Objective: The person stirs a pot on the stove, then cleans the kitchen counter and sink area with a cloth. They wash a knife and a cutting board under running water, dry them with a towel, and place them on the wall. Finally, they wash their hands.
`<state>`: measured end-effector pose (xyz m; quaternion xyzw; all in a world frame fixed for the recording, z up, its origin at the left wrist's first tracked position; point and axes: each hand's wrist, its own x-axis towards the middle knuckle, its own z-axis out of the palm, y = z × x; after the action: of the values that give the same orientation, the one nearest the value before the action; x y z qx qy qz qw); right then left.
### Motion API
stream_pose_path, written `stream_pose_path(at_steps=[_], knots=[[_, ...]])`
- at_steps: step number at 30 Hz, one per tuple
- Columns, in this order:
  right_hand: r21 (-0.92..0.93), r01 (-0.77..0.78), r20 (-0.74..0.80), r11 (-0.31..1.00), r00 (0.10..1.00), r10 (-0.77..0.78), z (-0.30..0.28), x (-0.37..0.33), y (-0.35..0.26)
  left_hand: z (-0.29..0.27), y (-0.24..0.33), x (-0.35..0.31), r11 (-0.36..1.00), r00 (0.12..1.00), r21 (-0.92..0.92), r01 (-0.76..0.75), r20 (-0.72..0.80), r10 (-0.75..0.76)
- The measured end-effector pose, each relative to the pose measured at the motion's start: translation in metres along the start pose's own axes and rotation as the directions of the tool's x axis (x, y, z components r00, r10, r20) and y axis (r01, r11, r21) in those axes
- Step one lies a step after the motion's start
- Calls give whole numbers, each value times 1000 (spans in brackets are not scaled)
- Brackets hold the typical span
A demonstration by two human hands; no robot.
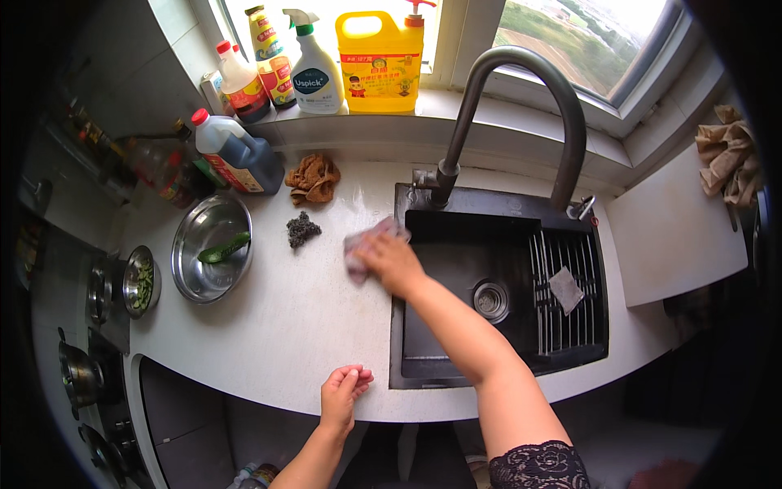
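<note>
A pinkish-grey cloth point(355, 267), slightly blurred, lies flattened on the white countertop point(301, 326) beside the sink's left rim. My right hand point(394, 262) presses on it from above, the arm crossing over the sink. At the counter's front edge, my left hand point(342, 395) hovers with its fingers curled together and nothing seen in them. Left of the cloth sit a dark wire scourer point(303, 230) and a crumpled brown rag point(313, 178). Farther left, a steel bowl point(195, 281) holds a green cucumber point(224, 248).
A black sink point(440, 326) with a tall curved faucet point(570, 122) and a drying rack point(562, 326) is on the right. Bottles, including a yellow jug point(379, 69) and a spray bottle point(316, 73), line the windowsill. A blue-dark jug point(236, 155) stands at the back left.
</note>
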<state>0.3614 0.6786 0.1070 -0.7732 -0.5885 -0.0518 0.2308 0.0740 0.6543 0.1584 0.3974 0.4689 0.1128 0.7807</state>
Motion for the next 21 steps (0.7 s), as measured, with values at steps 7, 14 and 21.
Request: stream_pose_path(at_steps=[7,14,21], knots=[[40,-629,16,777,778,629,20,69,88,26,-5,-1,999,997,22,28,-70,-26],[330,-180,13,927,982,186,-38,-60,33,72,-9,6,999,999,-5,36,-23,-36],[130,-572,-391,810,721,572,-168,-59,191,124,5,9,999,999,-16,-38,28,39]])
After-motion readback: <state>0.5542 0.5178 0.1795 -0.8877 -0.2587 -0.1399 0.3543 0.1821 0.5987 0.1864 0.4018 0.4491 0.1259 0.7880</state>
